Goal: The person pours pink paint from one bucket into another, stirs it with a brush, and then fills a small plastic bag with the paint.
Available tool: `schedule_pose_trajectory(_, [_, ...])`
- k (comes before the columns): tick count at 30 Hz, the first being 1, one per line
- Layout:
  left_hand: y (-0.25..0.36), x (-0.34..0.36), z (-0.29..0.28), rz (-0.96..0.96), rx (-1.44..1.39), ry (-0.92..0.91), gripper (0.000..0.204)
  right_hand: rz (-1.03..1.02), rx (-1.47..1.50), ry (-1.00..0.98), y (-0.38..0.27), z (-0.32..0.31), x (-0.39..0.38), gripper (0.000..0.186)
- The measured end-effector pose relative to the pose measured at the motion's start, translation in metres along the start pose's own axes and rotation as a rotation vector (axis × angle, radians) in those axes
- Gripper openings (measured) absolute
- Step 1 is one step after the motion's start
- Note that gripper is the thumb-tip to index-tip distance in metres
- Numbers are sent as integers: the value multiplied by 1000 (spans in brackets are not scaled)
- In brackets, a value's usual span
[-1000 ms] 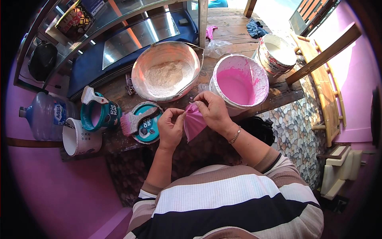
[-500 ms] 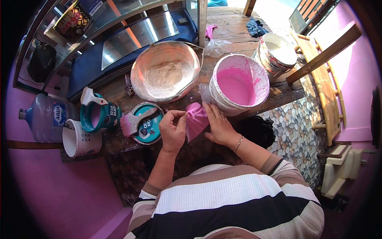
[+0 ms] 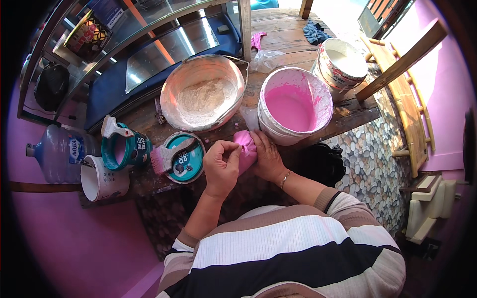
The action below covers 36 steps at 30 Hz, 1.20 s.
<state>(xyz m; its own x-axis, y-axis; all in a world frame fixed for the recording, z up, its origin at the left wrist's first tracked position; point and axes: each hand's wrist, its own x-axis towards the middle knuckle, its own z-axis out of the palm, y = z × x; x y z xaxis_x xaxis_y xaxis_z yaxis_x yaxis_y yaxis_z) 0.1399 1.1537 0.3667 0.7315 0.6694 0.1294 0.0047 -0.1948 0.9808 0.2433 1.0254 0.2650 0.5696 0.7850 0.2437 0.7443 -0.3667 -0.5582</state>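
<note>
Between my hands is a small, filled pink plastic bag [image 3: 245, 158], its gathered neck upward. My left hand [image 3: 222, 168] is closed in a pinch beside the neck; whether a string lies in the pinch is too small to tell. My right hand [image 3: 268, 158] is wrapped round the bag's right side, fingers at the gathered part. Just beyond it stands a white bucket [image 3: 267, 120] of pink paint. Left of my left hand lies a teal lid [image 3: 195, 168] with a pink-stained wide brush [image 3: 161, 158] on it.
A large tub [image 3: 171, 82] of pale powder stands at the back. Left are a teal paint can [image 3: 142, 147] with a brush across it, a white pail [image 3: 112, 183] and a water jug [image 3: 55, 149]. Another bucket [image 3: 330, 77] and a wooden post [image 3: 405, 62] are at right.
My left hand has moved slightly right and lower, closer to my right hand. My right hand's fingers have come further round the bag, which now looks more upright and more covered. The view has shifted slightly.
</note>
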Motion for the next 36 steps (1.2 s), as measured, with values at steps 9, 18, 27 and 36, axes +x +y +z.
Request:
schedule_pose_trajectory(9, [33, -1, -12, 72, 82, -73, 7, -132, 106, 61, -16, -20, -1, 104])
schedule_pose_trajectory(18, [79, -1, -22, 63, 15, -127, 9, -212, 175, 74, -33, -37, -8, 102])
schedule_pose_trajectory(27, [107, 8, -3, -33, -134, -103, 7, -246, 304, 314, -42, -42, -5, 106])
schedule_pose_trajectory(36, [137, 47, 29, 0, 26, -246, 4, -47, 938, 97, -50, -100, -22, 94])
